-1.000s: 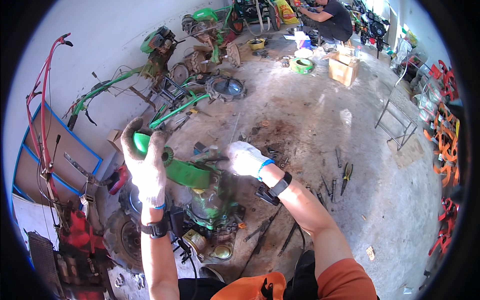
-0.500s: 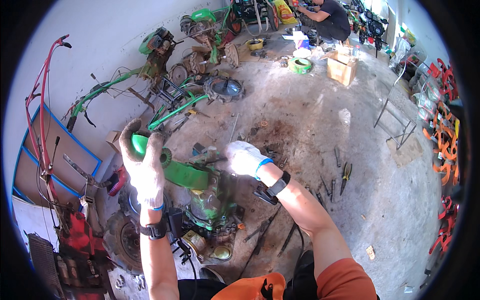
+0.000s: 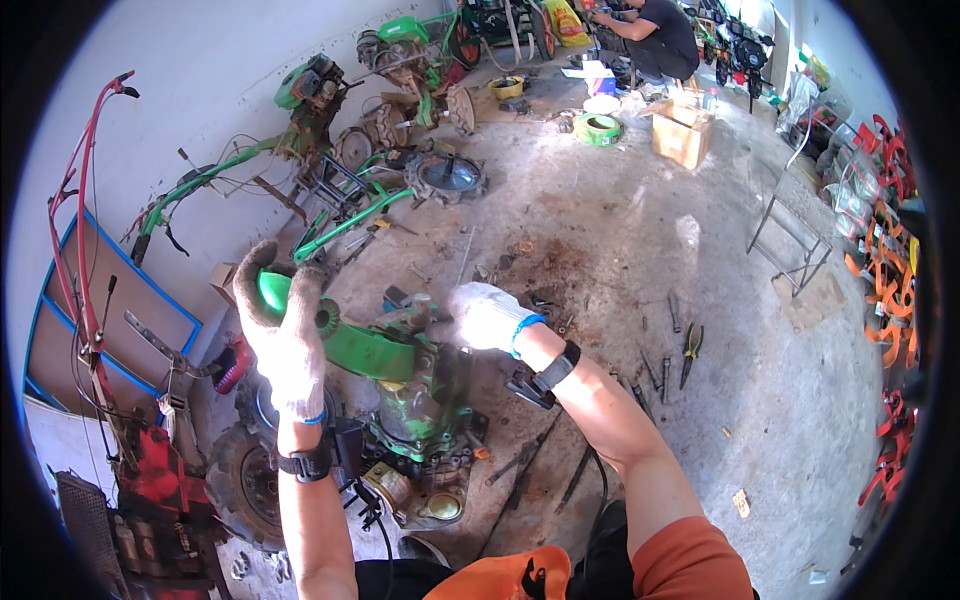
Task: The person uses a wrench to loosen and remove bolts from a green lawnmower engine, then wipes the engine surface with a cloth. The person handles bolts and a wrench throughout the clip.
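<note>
A greasy green gearbox-like machine (image 3: pixel 415 410) stands on the concrete floor in front of me. From its top a curved green arm (image 3: pixel 365 348) reaches left, with a toothed black end. My left hand (image 3: pixel 290 345), in a white work glove with soiled fingers, is wrapped round the bright green rounded end of that arm. My right hand (image 3: pixel 488 316), gloved in white with a blue cuff, is closed at the machine's upper right side. What its fingers hold is hidden. Each wrist wears a black strap.
A black tyre (image 3: pixel 245 475) and a red machine (image 3: pixel 150 470) stand at my left. Pliers (image 3: pixel 692 357), sockets and rods lie on the floor to the right. Farther off are green tillers (image 3: pixel 310 100), a cardboard box (image 3: pixel 682 135) and a crouching person (image 3: pixel 660 40).
My left hand has shifted very slightly to the left on the green arm's end. My right hand stays at nearly the same spot beside the machine.
</note>
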Motion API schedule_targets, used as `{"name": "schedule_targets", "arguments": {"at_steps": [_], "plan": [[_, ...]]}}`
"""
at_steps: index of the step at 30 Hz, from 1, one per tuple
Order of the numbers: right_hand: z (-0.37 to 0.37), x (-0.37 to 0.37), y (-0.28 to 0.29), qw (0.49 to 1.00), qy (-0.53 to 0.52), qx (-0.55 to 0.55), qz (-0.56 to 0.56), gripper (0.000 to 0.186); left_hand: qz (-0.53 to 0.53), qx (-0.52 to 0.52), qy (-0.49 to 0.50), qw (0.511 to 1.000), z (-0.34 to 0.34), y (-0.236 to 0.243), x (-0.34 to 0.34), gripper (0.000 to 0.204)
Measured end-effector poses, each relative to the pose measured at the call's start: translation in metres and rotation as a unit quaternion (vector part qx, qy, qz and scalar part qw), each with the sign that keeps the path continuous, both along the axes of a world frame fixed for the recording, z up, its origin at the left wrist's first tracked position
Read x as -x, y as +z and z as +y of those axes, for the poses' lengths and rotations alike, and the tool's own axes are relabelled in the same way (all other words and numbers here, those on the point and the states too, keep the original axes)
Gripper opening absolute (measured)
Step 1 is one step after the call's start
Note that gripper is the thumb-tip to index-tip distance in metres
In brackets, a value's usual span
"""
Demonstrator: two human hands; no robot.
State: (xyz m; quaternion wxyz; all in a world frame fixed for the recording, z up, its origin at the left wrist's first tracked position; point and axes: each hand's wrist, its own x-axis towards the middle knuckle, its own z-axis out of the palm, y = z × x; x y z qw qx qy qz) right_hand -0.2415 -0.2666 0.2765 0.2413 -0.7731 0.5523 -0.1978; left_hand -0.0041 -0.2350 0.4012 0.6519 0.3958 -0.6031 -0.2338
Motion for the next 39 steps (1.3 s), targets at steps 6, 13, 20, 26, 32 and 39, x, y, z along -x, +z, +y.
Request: {"name": "schedule_targets", "arguments": {"at_steps": [6,13,20,26,32,39], "plan": [[-0.004,0.007,-0.013,0.995,0.026,0.092,0.03,0.044,0.0,-0.004,0.0,1.0,0.001,0.002,0.001,0.053],[-0.002,0.004,-0.005,0.997,0.029,-0.005,-0.072,0.049,-0.002,-0.016,0.001,1.0,0.002,0.002,0.001,0.053],[-0.003,0.001,-0.002,0.998,0.036,0.005,-0.051,0.043,-0.006,-0.003,0.006,1.0,0.003,0.003,0.003,0.053],[-0.013,0.005,-0.013,0.993,0.086,0.028,-0.073,0.039,-0.004,-0.012,0.007,1.0,0.005,0.004,0.004,0.053],[-0.014,0.001,-0.024,0.992,0.058,0.021,-0.109,0.039,-0.01,-0.014,0.01,1.0,0.004,0.004,0.003,0.053],[-0.022,-0.003,-0.029,0.985,0.097,0.08,-0.115,0.04,-0.014,-0.006,0.006,1.0,0.001,0.003,0.0,0.054]]}}
